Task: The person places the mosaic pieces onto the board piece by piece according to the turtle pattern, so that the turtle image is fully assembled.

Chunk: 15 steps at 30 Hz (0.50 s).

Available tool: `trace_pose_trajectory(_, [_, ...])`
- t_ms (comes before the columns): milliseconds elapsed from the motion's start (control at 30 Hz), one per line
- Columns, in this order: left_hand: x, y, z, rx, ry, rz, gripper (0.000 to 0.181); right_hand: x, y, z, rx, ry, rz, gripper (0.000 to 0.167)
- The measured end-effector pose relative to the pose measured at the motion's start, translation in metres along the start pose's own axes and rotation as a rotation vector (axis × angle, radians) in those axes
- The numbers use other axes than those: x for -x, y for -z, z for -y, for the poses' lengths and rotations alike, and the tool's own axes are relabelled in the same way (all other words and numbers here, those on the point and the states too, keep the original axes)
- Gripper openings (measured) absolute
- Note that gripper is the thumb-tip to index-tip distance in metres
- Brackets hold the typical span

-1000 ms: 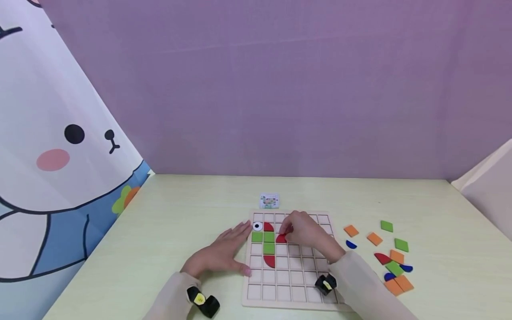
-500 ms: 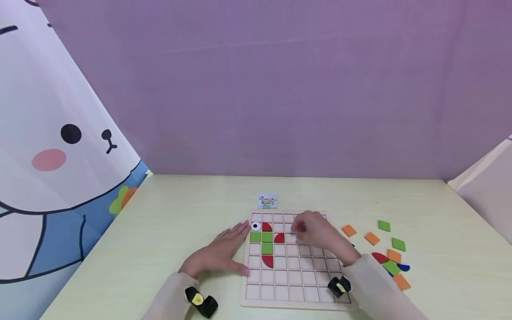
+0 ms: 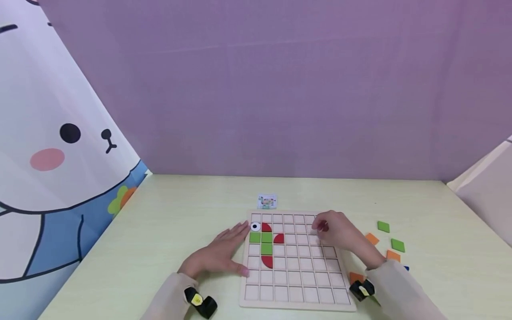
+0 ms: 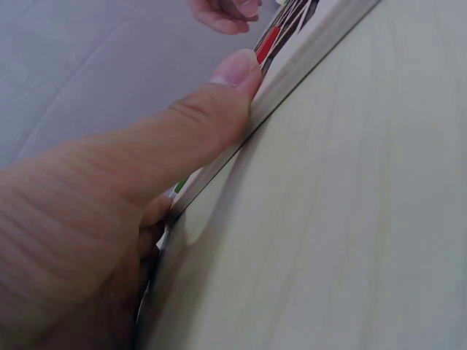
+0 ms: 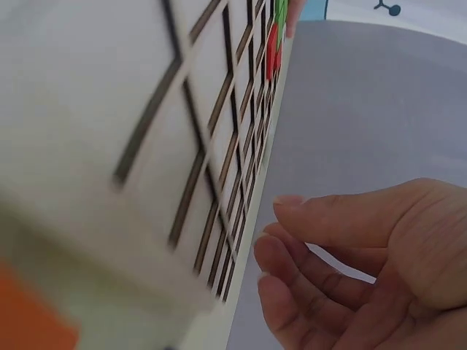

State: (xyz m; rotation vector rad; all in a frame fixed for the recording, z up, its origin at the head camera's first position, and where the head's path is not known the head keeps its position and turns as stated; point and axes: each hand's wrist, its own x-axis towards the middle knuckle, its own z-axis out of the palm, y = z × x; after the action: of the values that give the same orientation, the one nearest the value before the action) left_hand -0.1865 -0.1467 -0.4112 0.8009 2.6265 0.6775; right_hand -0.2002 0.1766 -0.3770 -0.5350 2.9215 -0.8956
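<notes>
A wooden grid board lies on the table. My left hand rests flat at its left side, with fingertips and thumb touching the edge. In the left wrist view the thumb presses along that edge. My right hand hovers over the board's right side. The right wrist view shows its fingers loosely bent with nothing between them. In the board's upper left cells sit a white eye tile, green square tiles and red quarter-round tiles.
Loose orange and green tiles lie to the right of the board, several partly hidden behind the right arm. A small picture card lies beyond the board's far edge. A purple cloth hangs behind the table.
My right hand has let go of the red quarter-round tile, which now sits in its cell, and has moved right across the board. The left hand has stayed in place.
</notes>
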Motion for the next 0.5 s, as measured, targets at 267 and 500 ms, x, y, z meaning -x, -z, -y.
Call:
trace_pose_trajectory(267, [-0.001, 0.000, 0.001, -0.009, -0.002, 0.001, 0.112, 0.010, 0.011, -0.020, -0.012, -0.052, 0.005, 0.014])
trace_pose_trajectory(500, [0.000, 0.000, 0.000, 0.006, 0.005, -0.001, 0.111, 0.013, 0.018, -0.037, 0.044, -0.053, -0.003, 0.017])
